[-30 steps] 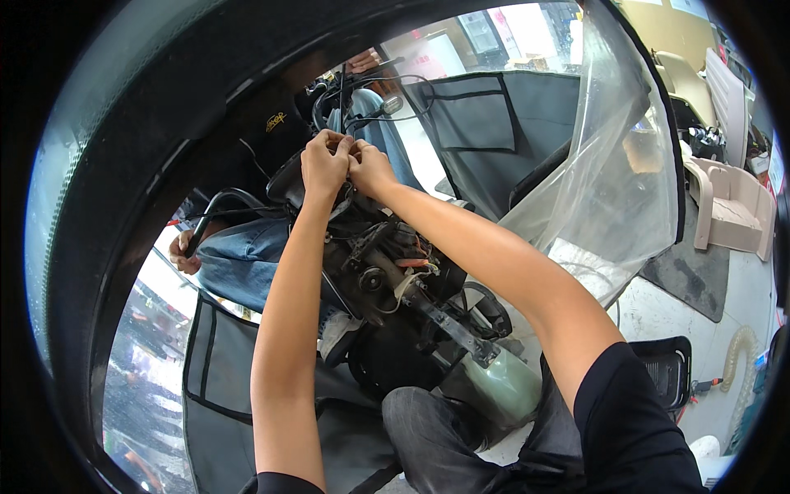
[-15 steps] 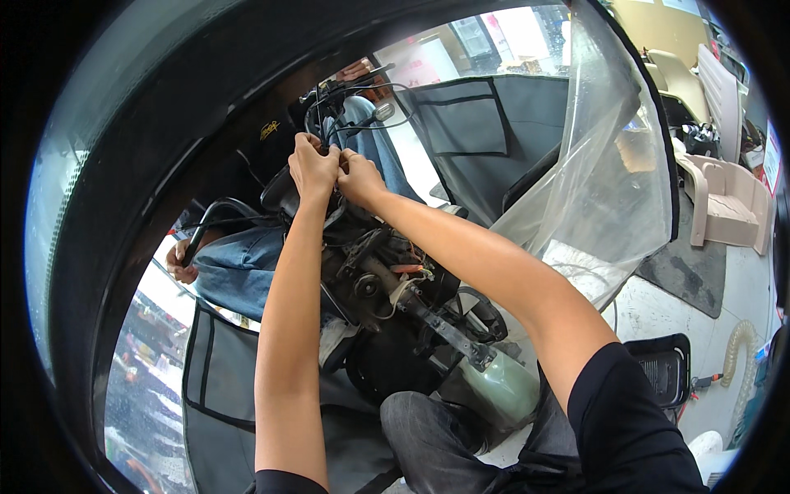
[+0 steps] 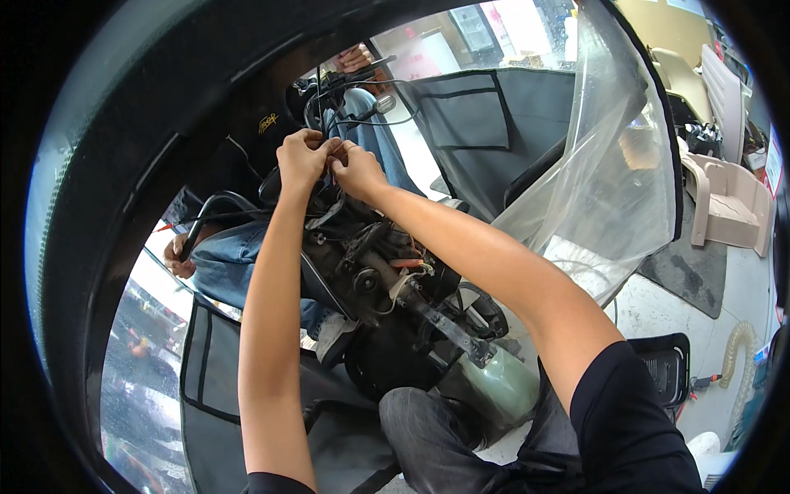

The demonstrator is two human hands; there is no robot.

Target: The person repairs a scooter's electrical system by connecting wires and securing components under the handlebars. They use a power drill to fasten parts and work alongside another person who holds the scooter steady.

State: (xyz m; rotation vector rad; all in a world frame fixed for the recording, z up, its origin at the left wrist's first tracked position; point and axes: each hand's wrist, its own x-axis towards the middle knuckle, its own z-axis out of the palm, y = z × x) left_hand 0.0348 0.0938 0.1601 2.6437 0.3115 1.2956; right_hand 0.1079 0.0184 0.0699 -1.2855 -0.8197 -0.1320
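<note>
Both my arms reach forward over the exposed front of a scooter-like vehicle (image 3: 370, 272). My left hand (image 3: 301, 160) and my right hand (image 3: 357, 171) meet at the fingertips, just below the handlebar cables (image 3: 322, 115). The fingers of each hand are pinched together. Whatever lies between them is too small and covered to make out. Under my hands sit dark brackets, wiring and an orange connector (image 3: 406, 263). A metal frame tube (image 3: 444, 325) runs down to a pale green fender (image 3: 502, 385).
Another person's hand (image 3: 179, 257) grips the left handlebar end; that person's jeans (image 3: 234, 262) flank the vehicle. Grey fabric panels (image 3: 469, 111) and a clear plastic sheet (image 3: 592, 189) hang at the right. Beyond are a beige plastic seat (image 3: 728, 206) and a black tray (image 3: 662, 370).
My left hand and forearm have shifted slightly left, while my right hand stays close by. My fingertips remain together near the cables.
</note>
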